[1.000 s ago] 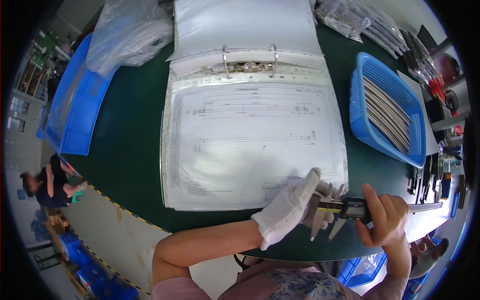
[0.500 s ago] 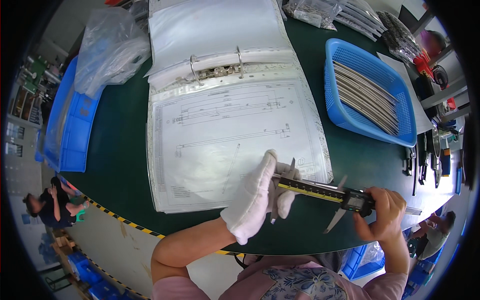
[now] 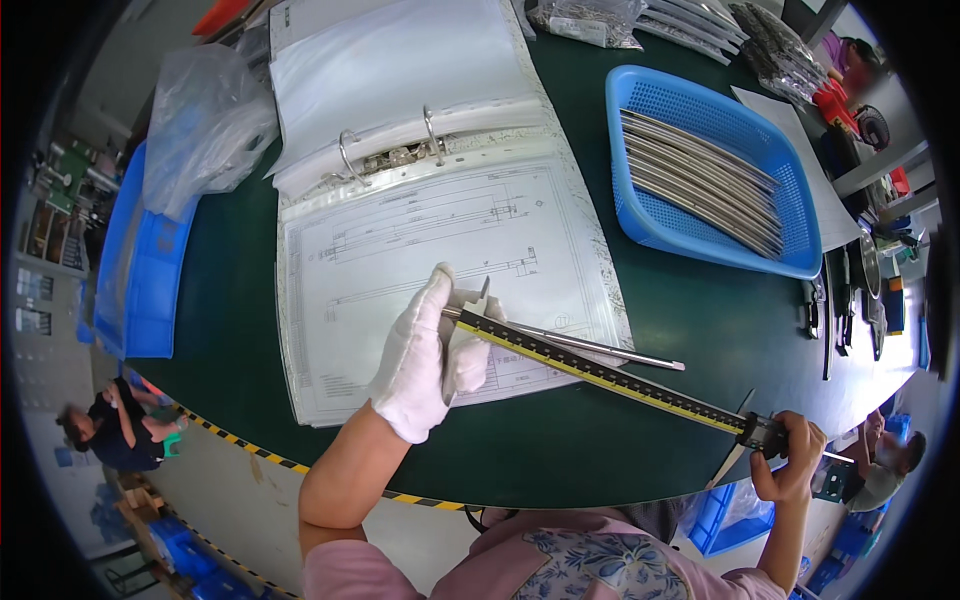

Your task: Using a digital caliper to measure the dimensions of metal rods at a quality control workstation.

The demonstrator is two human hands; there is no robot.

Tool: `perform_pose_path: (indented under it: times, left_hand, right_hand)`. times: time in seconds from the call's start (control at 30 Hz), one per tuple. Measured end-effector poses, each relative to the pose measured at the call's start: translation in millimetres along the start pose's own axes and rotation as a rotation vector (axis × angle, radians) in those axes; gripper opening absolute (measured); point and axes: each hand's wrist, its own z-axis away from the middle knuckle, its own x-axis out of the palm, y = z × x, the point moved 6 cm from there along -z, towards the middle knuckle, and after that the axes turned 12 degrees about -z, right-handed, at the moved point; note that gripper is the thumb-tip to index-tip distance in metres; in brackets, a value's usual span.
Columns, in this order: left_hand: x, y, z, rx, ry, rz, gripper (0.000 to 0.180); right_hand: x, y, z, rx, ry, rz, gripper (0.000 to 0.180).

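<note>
My left hand [image 3: 412, 362], in a white glove, is closed around one end of a thin metal rod [image 3: 630, 355] and the fixed-jaw end of a digital caliper [image 3: 610, 378]. The rod runs out to the right just above the caliper beam, at a slight angle to it. My bare right hand [image 3: 797, 452] grips the caliper's black slider, drawn far out along the beam, so the jaws stand wide apart. Under and beyond my left hand lies an open ring binder [image 3: 588, 235] with a technical drawing [image 3: 420, 235] in a clear sleeve.
A blue mesh basket [image 3: 640, 235] with several metal rods stands at the right. Left is a blue bin [image 3: 150, 330] beside a clear plastic bag [image 3: 205, 125]. Bagged parts [image 3: 590, 22] lie at the back, hand tools [image 3: 848, 305] at far right. Other people sit on both sides.
My right hand has pulled the slider to the right, and the jaws are much farther apart. My left hand has moved left, and the rod now shows beside the beam.
</note>
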Motion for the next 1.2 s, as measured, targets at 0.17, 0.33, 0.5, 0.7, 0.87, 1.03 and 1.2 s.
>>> perform_pose_path:
  times: [0.17,0.33,0.5,0.7,0.87,1.03,1.2]
  left_hand:
    - [-2,4,1,0.009,-0.045,-0.09,0.056]
    - [9,13,-2,0.052,-0.102,-0.008,0.07]
    - [3,16,0,0.184,-0.226,-0.066,0.078]
    - [6,13,-3,0.336,-0.155,-0.222,0.039]
    - [15,4,-5,0.278,-0.159,-0.164,0.014]
    - [7,4,-6,0.269,-0.089,-0.103,0.009]
    - [1,7,-6,0.355,-0.123,0.021,0.009]
  right_hand:
    - [10,24,-1,0.198,-0.067,-0.083,0.04]
    - [6,32,-1,0.18,-0.003,-0.142,0.05]
    - [-6,32,-3,0.214,0.125,-0.174,0.055]
    - [-8,26,-16,0.3,0.169,-0.261,0.05]
    - [-3,26,-20,0.311,0.166,-0.296,0.047]
    - [2,14,-26,0.295,0.109,-0.386,0.043]
    - [9,8,-23,0.215,0.094,-0.438,0.034]
